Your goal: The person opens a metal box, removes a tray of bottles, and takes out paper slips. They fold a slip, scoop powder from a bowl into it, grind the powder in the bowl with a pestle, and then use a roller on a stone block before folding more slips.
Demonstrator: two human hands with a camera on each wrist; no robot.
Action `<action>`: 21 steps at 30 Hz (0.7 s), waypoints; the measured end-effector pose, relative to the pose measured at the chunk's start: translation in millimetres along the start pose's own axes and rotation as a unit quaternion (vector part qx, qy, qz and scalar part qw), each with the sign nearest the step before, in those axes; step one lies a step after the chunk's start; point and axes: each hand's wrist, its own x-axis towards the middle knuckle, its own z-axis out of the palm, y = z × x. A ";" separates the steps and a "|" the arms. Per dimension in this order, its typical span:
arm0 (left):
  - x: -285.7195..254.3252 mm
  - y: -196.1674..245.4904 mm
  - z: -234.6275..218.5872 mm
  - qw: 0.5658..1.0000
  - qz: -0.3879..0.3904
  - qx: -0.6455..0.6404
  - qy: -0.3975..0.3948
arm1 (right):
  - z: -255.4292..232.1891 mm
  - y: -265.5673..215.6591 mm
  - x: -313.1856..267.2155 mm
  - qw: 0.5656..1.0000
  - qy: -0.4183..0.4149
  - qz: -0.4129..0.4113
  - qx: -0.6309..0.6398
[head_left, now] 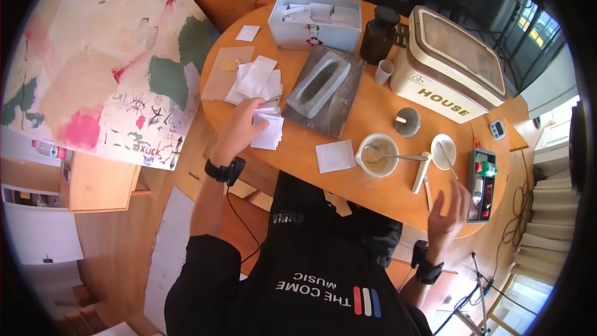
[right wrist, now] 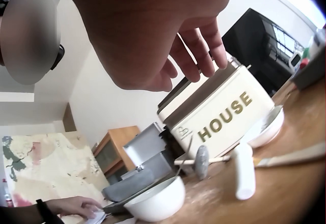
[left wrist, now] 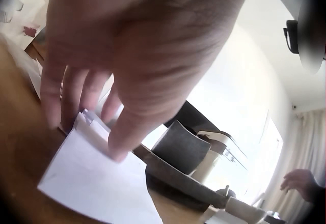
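Note:
At the table's left, my left hand (head_left: 239, 126) pinches folded white paper packets (head_left: 267, 135) between thumb and fingers. The left wrist view shows the thumb on the front of one white packet (left wrist: 97, 175) and the fingertips behind its top fold. More white packets (head_left: 256, 79) lie in a loose pile just beyond this hand. My right hand (head_left: 449, 213) hovers over the near right edge, fingers loosely bent and holding nothing. Near it are a white handle-like piece (head_left: 421, 174) and a small white dish (head_left: 443, 151) with a stick in it.
A white bowl (head_left: 377, 168) with a spoon stands mid-table beside a square white paper (head_left: 335, 156). Behind are a grey boat-shaped trough (head_left: 320, 84) on a dark board, an open metal box (head_left: 316, 32) of packets, a brown jar (head_left: 378, 36) and a cream HOUSE bin (head_left: 429, 87).

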 end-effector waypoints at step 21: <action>-77.5 32.8 28.8 0.954 -0.193 -0.178 0.148 | 47.4 -69.1 -3.3 0.980 -0.092 -0.063 0.164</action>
